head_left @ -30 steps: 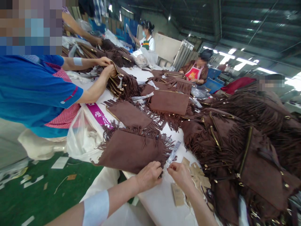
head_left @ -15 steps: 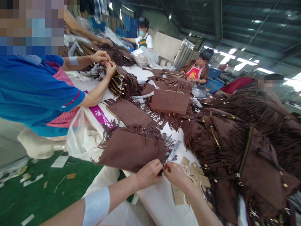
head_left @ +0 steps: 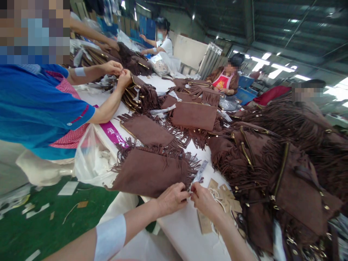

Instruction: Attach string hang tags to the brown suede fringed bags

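A brown fringed bag (head_left: 152, 172) lies flat on the white table before me, its fringe toward the far side and right end. My left hand (head_left: 174, 198) is closed at the bag's near right corner, thumb and fingers pinched on its edge. Just beside it, my right hand (head_left: 203, 199) is closed in a pinch; what its fingers hold is hidden. A clear plastic strip (head_left: 200, 172) sticks up beyond the right fingertips, and I cannot tell whether they grip it. Cardboard tags (head_left: 206, 222) with white strings lie right of and partly under my right forearm.
More brown bags (head_left: 148, 129) lie farther up the table (head_left: 179, 232). A big heap of fringed bags (head_left: 299, 195) with gold zips fills the right side. At left, a co-worker in a blue shirt (head_left: 40, 105) handles stacked bags (head_left: 136, 92). A plastic sack (head_left: 94, 159) hangs at the table edge.
Both hands stay at the bag's corner, with only slight finger movement. At the back, a co-worker has turned and raised an arm. The view has shifted a little.
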{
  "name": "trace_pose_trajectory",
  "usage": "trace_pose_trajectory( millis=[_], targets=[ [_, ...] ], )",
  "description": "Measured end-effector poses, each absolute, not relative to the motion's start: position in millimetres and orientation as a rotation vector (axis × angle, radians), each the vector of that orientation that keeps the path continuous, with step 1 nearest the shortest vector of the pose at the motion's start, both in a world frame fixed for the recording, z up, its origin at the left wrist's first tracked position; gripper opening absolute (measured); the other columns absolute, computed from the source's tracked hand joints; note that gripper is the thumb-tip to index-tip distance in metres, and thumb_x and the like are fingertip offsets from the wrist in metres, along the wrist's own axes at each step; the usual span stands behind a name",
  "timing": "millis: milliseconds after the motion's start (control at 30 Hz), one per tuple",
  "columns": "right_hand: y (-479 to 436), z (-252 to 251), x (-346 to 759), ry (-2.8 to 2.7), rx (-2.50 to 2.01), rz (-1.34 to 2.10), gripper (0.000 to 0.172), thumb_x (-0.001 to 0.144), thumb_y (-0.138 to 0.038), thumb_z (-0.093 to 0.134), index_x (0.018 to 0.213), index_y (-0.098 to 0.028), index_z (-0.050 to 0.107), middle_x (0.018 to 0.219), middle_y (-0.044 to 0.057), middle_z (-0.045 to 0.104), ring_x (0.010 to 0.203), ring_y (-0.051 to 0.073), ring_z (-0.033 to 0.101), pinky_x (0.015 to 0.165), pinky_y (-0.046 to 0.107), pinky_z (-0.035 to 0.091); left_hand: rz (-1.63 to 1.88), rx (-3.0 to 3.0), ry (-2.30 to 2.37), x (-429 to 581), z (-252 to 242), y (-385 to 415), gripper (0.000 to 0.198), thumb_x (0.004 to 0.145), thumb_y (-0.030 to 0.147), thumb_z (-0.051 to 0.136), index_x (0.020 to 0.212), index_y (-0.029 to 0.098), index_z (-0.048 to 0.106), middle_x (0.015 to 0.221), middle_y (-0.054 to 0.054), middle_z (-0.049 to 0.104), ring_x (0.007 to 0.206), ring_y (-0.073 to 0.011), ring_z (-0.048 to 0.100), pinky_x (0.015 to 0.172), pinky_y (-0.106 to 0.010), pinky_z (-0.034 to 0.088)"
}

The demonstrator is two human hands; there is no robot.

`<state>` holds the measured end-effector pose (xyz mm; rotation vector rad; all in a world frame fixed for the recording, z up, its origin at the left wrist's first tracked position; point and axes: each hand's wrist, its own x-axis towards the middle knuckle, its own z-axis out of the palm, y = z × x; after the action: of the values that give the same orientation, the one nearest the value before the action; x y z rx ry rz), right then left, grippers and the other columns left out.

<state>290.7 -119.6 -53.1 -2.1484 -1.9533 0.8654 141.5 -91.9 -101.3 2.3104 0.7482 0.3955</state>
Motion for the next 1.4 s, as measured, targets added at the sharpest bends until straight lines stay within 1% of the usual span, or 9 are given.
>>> trace_pose_trajectory(
  millis=[100,267,400,467,567,833,1067,1267,1400],
  targets=[
    [-125.8,-57.5,293.3,-1.883,-2.109,0.786,0.014,0.072,-0.009,0.044,0.075,-0.019,0.053,0.058,-0.002,0.056,0.053,0.013,0.053,0.052,0.022,0.035,0.392,2.287,0.74,142.5,-100.6,-89.5,0.018,0.077,0.013,0.05,0.086,0.02,0.064,0.089,-0.005,0.051,0.083,-0.0159,0.05,0.076,-0.026,0.042],
    [-152.1,-69.1,289.5,-1.643,-2.058,0.528,0.015,0.071,-0.015,0.042,0.078,-0.019,0.054,0.091,0.008,0.056,0.08,0.019,0.055,0.072,0.03,0.042,0.4,2.191,0.741,144.7,-99.3,-81.2,0.019,0.076,0.013,0.051,0.085,0.019,0.067,0.083,-0.003,0.052,0.078,-0.0131,0.051,0.072,-0.021,0.041],
    [-169.7,-93.8,277.0,-1.389,-2.085,0.491,0.023,0.074,-0.032,0.045,0.077,-0.017,0.061,0.077,0.008,0.057,0.057,0.017,0.053,0.063,0.033,0.045,0.395,2.102,0.745,146.1,-96.2,-72.2,0.019,0.072,0.013,0.053,0.083,0.019,0.068,0.075,0.0,0.053,0.077,-0.0125,0.052,0.069,-0.019,0.04],
    [-169.9,-107.3,269.1,-1.284,-2.083,0.522,0.03,0.073,-0.038,0.047,0.083,-0.015,0.063,0.074,0.008,0.06,0.06,0.019,0.056,0.061,0.032,0.047,0.385,2.062,0.742,145.9,-93.8,-68.4,0.02,0.071,0.013,0.053,0.083,0.019,0.068,0.075,0.0,0.053,0.076,-0.012,0.052,0.068,-0.018,0.04],
    [-162.0,-120.6,258.8,-1.167,-2.065,0.555,0.03,0.071,-0.036,0.048,0.084,-0.014,0.065,0.075,0.009,0.064,0.069,0.021,0.06,0.065,0.031,0.047,0.366,2.013,0.738,144.9,-90.9,-64.6,0.023,0.069,0.012,0.053,0.083,0.019,0.069,0.076,0.001,0.054,0.075,-0.0115,0.052,0.066,-0.017,0.04],
    [-155.8,-119.6,250.2,-1.066,-2.012,0.585,0.023,0.068,-0.033,0.044,0.064,-0.019,0.061,0.066,0.006,0.062,0.065,0.021,0.057,0.063,0.031,0.043,0.351,1.933,0.738,142.6,-90.2,-61.6,0.022,0.067,0.014,0.054,0.082,0.019,0.069,0.078,0.001,0.055,0.077,-0.0123,0.052,0.069,-0.019,0.04],
    [-176.3,-111.8,259.0,-1.038,-1.968,0.731,0.021,0.065,-0.032,0.045,0.054,-0.019,0.058,0.05,0.001,0.058,0.049,0.017,0.052,0.047,0.026,0.04,0.336,1.902,0.736,141.7,-88.8,-62.2,0.021,0.067,0.014,0.055,0.083,0.018,0.068,0.081,0.0,0.056,0.079,-0.0124,0.052,0.073,-0.021,0.04],
    [-167.7,-113.7,252.5,-1.002,-2.001,0.692,0.026,0.068,-0.036,0.048,0.07,-0.018,0.066,0.066,0.006,0.067,0.062,0.02,0.059,0.059,0.028,0.044,0.32,1.858,0.753,143.2,-94.3,-59.0,0.02,0.066,0.016,0.055,0.081,0.019,0.068,0.081,0.0,0.055,0.078,-0.0121,0.053,0.071,-0.02,0.041],
    [-152.6,-112.4,238.1,-0.948,-2.092,0.574,0.024,0.068,-0.033,0.048,0.073,-0.017,0.065,0.07,0.01,0.065,0.068,0.024,0.057,0.064,0.033,0.041,0.305,1.85,0.765,144.1,-96.4,-56.0,0.02,0.065,0.017,0.055,0.081,0.017,0.068,0.081,0.0,0.055,0.079,-0.0126,0.054,0.072,-0.02,0.042]
  ],
)
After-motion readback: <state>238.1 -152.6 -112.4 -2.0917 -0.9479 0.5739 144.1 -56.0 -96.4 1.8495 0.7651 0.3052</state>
